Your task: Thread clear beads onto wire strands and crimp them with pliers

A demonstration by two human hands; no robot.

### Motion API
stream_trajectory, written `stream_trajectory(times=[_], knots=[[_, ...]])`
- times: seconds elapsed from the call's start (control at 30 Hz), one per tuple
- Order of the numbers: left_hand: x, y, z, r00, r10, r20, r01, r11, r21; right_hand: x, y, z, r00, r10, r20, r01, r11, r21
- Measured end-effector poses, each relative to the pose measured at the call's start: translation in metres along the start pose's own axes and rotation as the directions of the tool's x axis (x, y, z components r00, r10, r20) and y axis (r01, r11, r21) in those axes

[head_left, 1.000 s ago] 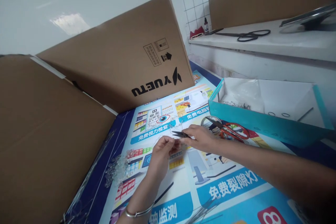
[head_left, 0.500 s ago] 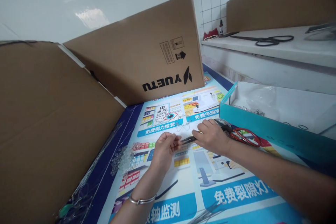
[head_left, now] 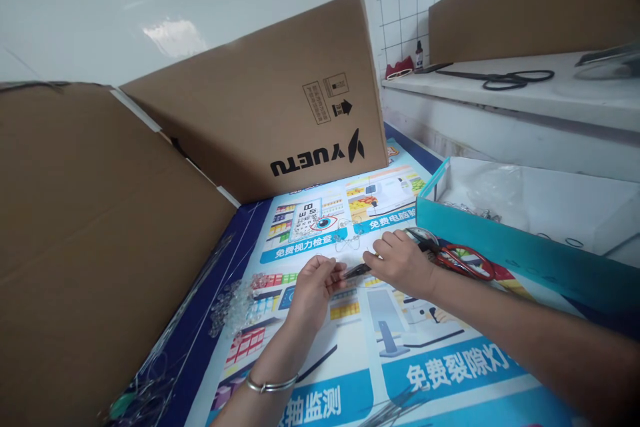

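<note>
My right hand (head_left: 403, 263) is wrapped round a pair of pliers, whose dark narrow jaws (head_left: 357, 271) point left. Thumb and fingers of my left hand (head_left: 316, 283) are pinched together at the tip of those jaws. What they hold is too small to make out. Just beyond the hands, a clear beaded wire piece (head_left: 347, 237) lies on the printed sheet. Left of my left hand is a loose heap of clear beads (head_left: 233, 307). Red-handled scissors (head_left: 467, 261) lie beside my right wrist, partly covered by it.
A teal box (head_left: 500, 240) with a plastic bag and small metallic pieces stands at the right. Cardboard panels (head_left: 260, 100) rise at the back and left. Cut wires (head_left: 393, 410) lie at the front edge. Large dark scissors (head_left: 515, 79) rest on the white ledge (head_left: 565, 99).
The pliers' jaws have turned slightly at my left fingertips. Both hands otherwise keep nearly the same place and grip.
</note>
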State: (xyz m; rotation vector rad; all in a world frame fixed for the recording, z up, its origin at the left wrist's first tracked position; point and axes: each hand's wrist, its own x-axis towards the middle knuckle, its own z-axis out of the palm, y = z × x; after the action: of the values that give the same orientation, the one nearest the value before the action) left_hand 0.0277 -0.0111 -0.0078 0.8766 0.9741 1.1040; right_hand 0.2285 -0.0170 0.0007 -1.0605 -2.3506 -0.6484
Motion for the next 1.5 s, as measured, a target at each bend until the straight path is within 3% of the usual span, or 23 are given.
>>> stream_trajectory(times=[0.4, 0.57, 0.7, 1.1, 1.3, 1.5], knots=[[0.0, 0.0, 0.001, 1.0, 0.004, -0.012, -0.004, 1.0, 0.023, -0.001, -0.001, 0.002, 1.0, -0.011, 0.019, 0.012, 1.0, -0.026], [-0.002, 0.006, 0.003, 1.0, 0.018, 0.016, -0.019, 0.998, 0.061, -0.001, -0.004, -0.002, 0.988, 0.011, 0.152, -0.009, 1.0, -0.01], [-0.003, 0.013, 0.004, 0.998, 0.052, 0.029, -0.055, 0.992, 0.116, 0.002, -0.007, -0.003, 0.941, 0.062, 0.333, -0.088, 0.994, 0.063], [0.002, 0.013, -0.004, 0.982, 0.128, 0.138, -0.153, 0.971, 0.185, 0.006, -0.009, -0.003, 0.822, 0.153, 0.549, -0.306, 0.931, 0.198], [0.002, 0.012, -0.004, 0.973, 0.146, 0.18, -0.18, 0.966, 0.185, 0.01, -0.002, -0.006, 0.744, 0.155, 0.65, -0.446, 0.84, 0.31], [-0.001, 0.014, -0.003, 0.962, 0.147, 0.231, -0.193, 0.962, 0.195, 0.008, 0.006, -0.01, 0.683, 0.082, 0.726, -0.559, 0.698, 0.447]])
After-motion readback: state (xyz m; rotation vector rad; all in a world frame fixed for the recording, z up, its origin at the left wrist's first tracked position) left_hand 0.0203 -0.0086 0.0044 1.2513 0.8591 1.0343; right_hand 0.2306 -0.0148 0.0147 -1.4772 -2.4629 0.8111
